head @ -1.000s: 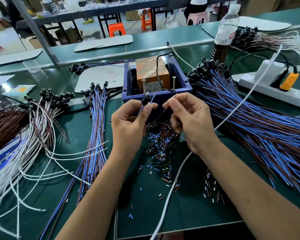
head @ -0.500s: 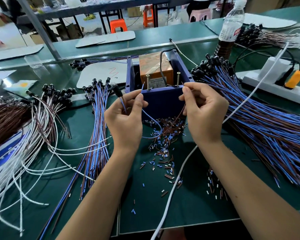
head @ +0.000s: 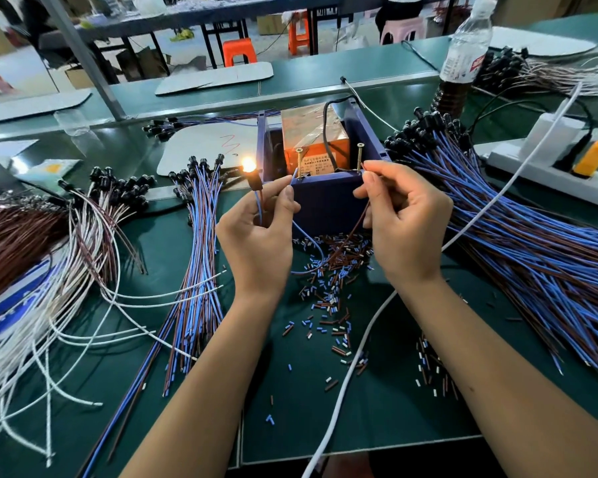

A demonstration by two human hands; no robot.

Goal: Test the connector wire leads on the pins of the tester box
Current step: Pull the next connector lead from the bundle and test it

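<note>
Change: a second ago the lamp was dark and both hands were low in front of the tester box; now the two leads are up at the pins and the lamp glows orange.
Meaning: the lit lamp suggests current runs through this piece, so it looks like a pass; the test step seems done for this one.
Left hand: fingers curled round the lamp's black holder and pinching the blue lead, whose bare tip is at the left pin; exact contact is too small to confirm.
Right hand: thumb and forefinger pinch the brown lead up beside the right pin.
Tester box: dark blue, open-topped, standing on the green table just beyond the hands, with an orange block inside and the two upright screw-like pins at its near wall.
Wire under test: loops down from both hands to the table in front of the box, over a scatter of cut insulation bits.
Untested or sorted stock: a large fan of blue and brown wires to the right, a smaller bundle to the left, white wires further left. I cannot tell which pile is which.
Other: a white cable crosses under the right forearm; a power strip and a bottle stand at the far right.
Next, as a guess: lift the leads off and put this piece with the finished ones.
</note>
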